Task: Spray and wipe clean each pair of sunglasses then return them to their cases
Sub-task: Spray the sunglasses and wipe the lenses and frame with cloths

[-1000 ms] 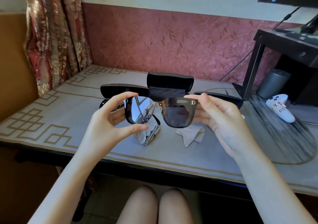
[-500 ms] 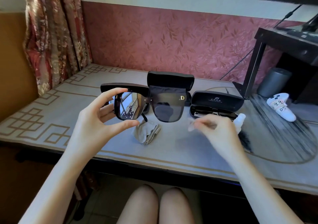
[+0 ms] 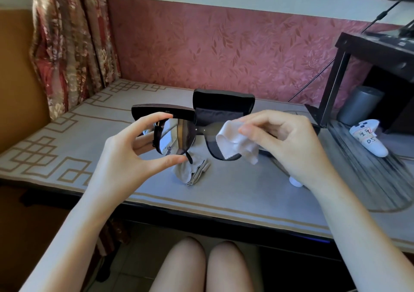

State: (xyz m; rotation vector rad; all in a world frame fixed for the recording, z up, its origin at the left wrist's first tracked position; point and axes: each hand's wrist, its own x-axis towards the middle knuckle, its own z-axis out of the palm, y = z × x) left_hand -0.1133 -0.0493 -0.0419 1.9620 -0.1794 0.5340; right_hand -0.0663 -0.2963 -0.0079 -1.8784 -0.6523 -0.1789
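A patterned table [image 3: 224, 193] is carrying an open case [image 3: 224, 105]. In front of the case, the left hand [image 3: 125, 155] is pinching the sunglasses [image 3: 177, 137] by one lens rim. The right hand [image 3: 289, 143] is pinching a cloth [image 3: 235, 143] against the other lens, hiding the case's base.

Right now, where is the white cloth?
In the head view, right of centre: the right hand pinches the white cloth over the sunglasses' lens, in front of the open case.

Left hand [image 3: 122, 155] pinching; right hand [image 3: 289, 145] pinching, fingers curled.

Patterned table [image 3: 67, 139], floral curtain [image 3: 71, 40] at its far-left corner, black stand [image 3: 336, 78], white controller [image 3: 369, 140] and grey cylinder [image 3: 356, 105] on its right end
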